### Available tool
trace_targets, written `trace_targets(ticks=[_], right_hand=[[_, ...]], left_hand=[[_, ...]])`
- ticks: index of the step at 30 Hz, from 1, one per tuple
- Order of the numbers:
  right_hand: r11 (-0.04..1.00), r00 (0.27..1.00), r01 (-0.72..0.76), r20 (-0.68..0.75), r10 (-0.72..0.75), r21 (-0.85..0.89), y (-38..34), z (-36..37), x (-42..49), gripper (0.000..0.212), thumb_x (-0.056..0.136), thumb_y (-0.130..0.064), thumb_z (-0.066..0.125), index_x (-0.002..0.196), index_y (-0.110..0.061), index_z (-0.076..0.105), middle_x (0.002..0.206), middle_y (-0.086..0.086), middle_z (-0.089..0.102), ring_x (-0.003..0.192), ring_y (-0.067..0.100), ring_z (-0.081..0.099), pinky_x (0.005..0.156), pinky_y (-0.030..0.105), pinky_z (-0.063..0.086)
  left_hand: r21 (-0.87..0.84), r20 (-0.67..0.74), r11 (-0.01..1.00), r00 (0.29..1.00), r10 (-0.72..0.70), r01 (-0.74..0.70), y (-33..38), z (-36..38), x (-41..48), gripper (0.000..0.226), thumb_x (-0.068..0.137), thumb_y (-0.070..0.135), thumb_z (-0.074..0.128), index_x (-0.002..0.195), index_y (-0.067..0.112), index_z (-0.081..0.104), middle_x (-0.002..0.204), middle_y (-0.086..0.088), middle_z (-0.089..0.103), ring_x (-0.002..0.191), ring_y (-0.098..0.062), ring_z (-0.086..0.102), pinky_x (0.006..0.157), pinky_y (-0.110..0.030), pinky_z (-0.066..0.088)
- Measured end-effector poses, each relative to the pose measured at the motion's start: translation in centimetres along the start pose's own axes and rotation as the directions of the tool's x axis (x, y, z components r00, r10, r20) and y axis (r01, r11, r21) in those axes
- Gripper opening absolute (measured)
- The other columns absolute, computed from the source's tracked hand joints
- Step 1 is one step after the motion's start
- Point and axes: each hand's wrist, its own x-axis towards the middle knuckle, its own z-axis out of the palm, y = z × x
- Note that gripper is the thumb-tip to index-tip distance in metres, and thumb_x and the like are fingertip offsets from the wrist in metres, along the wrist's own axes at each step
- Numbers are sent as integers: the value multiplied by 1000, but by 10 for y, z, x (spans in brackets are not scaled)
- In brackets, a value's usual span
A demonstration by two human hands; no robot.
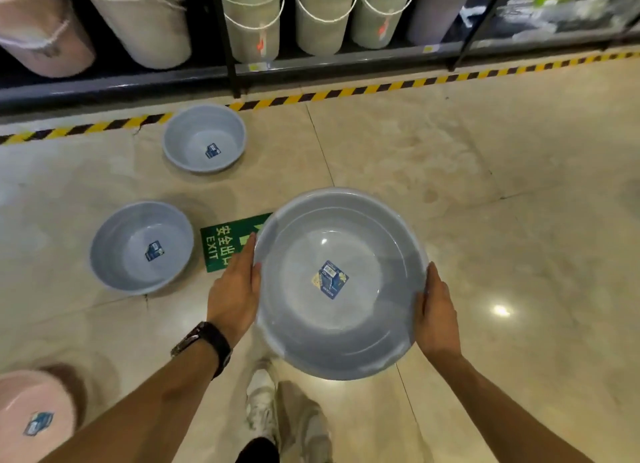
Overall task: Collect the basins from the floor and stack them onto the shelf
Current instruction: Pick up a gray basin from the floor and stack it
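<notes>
Both hands clasp a large grey-blue basin [341, 282] by its rim, held above the floor in the lower centre of the frame. The left hand [235, 291] presses flat against the basin's left edge, fingers extended along the rim; a dark wristwatch [204, 345] sits on that wrist. The right hand [438, 313] closes its grip on the right edge, thumb over the rim. A blue label [330, 279] lies on the basin's inner bottom.

Just left of the held basin, a green exit sign [225, 246] is stuck to the tiled floor [485, 185]. Further left sits a second grey-blue basin [142, 248], and above it, near the yellow-black hazard tape [346, 92], a third basin [204, 138]. Both rest upright on the floor, well apart. A pink basin [33, 414] shows at the lower left corner. Along the top of the frame, the shelf [138, 82] carries stacked buckets [318, 16]. A white shoe [259, 393] is visible below the held basin.
</notes>
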Motion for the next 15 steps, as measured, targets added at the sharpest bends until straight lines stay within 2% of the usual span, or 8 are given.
trace_targets(ticks=[2, 6, 10, 15], right_hand=[[999, 999, -33, -6, 33, 2, 16, 20, 6, 56, 103, -34, 39, 155, -25, 23, 142, 9, 48, 121, 33, 56, 99, 50, 48], [997, 997, -82, -4, 82, 18, 50, 59, 19, 53, 104, -30, 37, 155, -29, 22, 142, 7, 45, 119, 30, 55, 91, 38, 42], [995, 995, -90, 40, 88, 40, 82, 102, 36, 50, 104, -33, 36, 153, -27, 24, 139, 7, 47, 117, 31, 55, 97, 50, 50], [992, 992, -122, 36, 121, 39, 134, 160, 66, 49, 105, -31, 39, 152, -23, 27, 141, 7, 48, 120, 30, 56, 99, 53, 51]], left_hand=[[49, 28, 999, 1000, -13, 11, -15, 18, 16, 53, 108, 37, 31, 160, 36, 19, 145, -6, 52, 120, -32, 59, 96, -52, 51], [69, 94, 997, 995, 16, -22, -43, 56, 38, 56, 102, 46, 26, 158, 42, 16, 141, -7, 55, 118, -32, 60, 96, -53, 52], [111, 120, 993, 992, 26, -39, -74, 95, 59, 58, 101, 47, 27, 157, 39, 20, 135, -9, 56, 111, -32, 61, 92, -50, 52], [131, 182, 989, 982, 41, -66, -112, 152, 96, 55, 105, 43, 32, 159, 35, 22, 139, -10, 56, 117, -32, 59, 97, -51, 51]])
